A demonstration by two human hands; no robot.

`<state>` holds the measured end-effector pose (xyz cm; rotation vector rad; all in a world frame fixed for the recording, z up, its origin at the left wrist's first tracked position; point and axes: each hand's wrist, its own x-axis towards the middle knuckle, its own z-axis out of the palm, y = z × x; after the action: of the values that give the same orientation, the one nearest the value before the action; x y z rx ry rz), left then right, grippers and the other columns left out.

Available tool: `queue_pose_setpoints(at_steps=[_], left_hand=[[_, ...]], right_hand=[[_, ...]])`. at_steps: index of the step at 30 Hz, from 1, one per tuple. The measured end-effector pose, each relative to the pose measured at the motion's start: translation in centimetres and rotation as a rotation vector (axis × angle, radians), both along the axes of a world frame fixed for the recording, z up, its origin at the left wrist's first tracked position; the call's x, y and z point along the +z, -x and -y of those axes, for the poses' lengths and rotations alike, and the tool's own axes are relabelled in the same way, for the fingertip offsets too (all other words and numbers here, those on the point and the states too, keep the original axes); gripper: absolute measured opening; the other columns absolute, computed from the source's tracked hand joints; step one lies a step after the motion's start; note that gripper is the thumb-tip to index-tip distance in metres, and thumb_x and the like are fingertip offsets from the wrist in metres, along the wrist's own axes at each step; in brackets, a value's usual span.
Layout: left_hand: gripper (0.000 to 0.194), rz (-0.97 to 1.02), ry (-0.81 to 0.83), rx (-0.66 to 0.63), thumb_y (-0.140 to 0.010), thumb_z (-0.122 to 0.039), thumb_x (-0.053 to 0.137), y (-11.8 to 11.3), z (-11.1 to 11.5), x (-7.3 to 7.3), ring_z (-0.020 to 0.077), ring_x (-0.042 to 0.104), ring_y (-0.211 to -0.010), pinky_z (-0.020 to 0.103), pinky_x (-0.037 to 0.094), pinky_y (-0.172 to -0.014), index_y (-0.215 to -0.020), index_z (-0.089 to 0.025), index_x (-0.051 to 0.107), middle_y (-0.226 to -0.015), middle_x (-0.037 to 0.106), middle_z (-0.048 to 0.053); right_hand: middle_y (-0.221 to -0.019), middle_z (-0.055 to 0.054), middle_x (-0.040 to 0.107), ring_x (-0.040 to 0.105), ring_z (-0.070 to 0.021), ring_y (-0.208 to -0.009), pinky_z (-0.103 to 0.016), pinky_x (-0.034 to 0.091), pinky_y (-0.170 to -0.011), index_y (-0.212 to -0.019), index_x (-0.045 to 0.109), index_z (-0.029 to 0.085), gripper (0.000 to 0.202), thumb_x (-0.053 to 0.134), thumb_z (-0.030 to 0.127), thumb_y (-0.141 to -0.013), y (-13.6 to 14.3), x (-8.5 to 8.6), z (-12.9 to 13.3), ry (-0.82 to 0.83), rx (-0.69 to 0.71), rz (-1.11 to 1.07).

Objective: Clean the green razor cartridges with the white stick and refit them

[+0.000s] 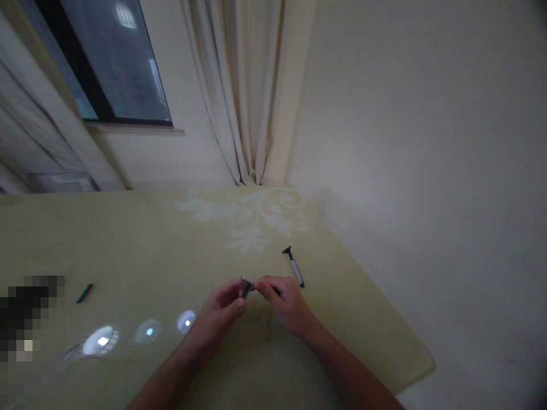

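Taking the joined hands as the centre of the clock, a small item with a pale top (pixel 248 279) and a short green stem sits right at that centre, held above the tabletop (pixel 359 324). The left hand (pixel 222 304) is closed around it from the 9 o'clock side, its curled fingers behind the item and its thumb near the foot of the green stem. The right hand (pixel 284 302) comes in from 3 o'clock, thumb and forefinger pinching the end of the pale top; a dark bit (pixel 277 291) shows beside these fingers, too small to make out.

The pale green tabletop carries the loose pieces. At 2 o'clock, near the right knuckles, lies a razor (pixel 294 267) with a black head and a grey-and-black handle, head pointing away towards 11 o'clock. Well apart at 9 o'clock rests a slim green-and-black piece (pixel 84 293), slanted. Further out that way, a dark patch (pixel 29 307) is pixelated beyond recognition. White floral pattern (pixel 250 219) spreads at 12 o'clock, and round light reflections (pixel 102 341) shine around 8.

Beyond the table, a gathered curtain (pixel 243 85) hangs at 12 o'clock, a dark-framed window (pixel 119 62) stands near 11, and a plain wall (pixel 405 142) fills 2.
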<state>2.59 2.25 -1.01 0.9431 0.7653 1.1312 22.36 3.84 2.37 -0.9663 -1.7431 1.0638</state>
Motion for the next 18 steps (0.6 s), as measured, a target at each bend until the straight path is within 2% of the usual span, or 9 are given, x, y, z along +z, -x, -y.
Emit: queue_pose_setpoints(at_steps=[6, 11, 18], left_hand=[[0.049, 0.041, 0.076, 0.042, -0.071, -0.05, 0.096, 0.13, 0.38, 0.4, 0.0258, 0.066, -0.107, 0.03, 0.049, -0.089, -0.115, -0.03, 0.086, -0.115, 0.079, 0.008], [0.053, 0.068, 0.147, 0.072, -0.064, -0.049, 0.1, 0.16, 0.41, 0.48, 0.0206, 0.062, -0.095, 0.025, 0.048, -0.079, -0.112, -0.029, 0.087, -0.103, 0.077, 0.007], [0.054, 0.12, 0.192, 0.095, -0.06, -0.046, 0.103, 0.11, 0.32, 0.5, 0.0167, 0.057, -0.084, 0.024, 0.047, -0.073, -0.109, -0.029, 0.088, -0.104, 0.076, 0.007]], right_hand=[[-0.079, -0.003, 0.074, 0.059, -0.0172, -0.07, -0.027, 0.04, -0.066, -0.1, 0.087, 0.019, 0.048, 0.057, 0.056, -0.107, -0.02, 0.04, 0.23, 0.015, -0.015, 0.003], [-0.08, -0.004, 0.076, 0.062, -0.0182, -0.072, -0.028, 0.042, -0.068, -0.102, 0.087, 0.019, 0.049, 0.056, 0.056, -0.107, -0.05, 0.23, 0.27, 0.015, -0.014, 0.023], [-0.079, -0.004, 0.075, 0.061, -0.018, -0.071, -0.028, 0.041, -0.067, -0.103, 0.087, 0.02, 0.048, 0.056, 0.056, -0.107, -0.11, 0.35, 0.31, 0.02, -0.02, 0.033]])
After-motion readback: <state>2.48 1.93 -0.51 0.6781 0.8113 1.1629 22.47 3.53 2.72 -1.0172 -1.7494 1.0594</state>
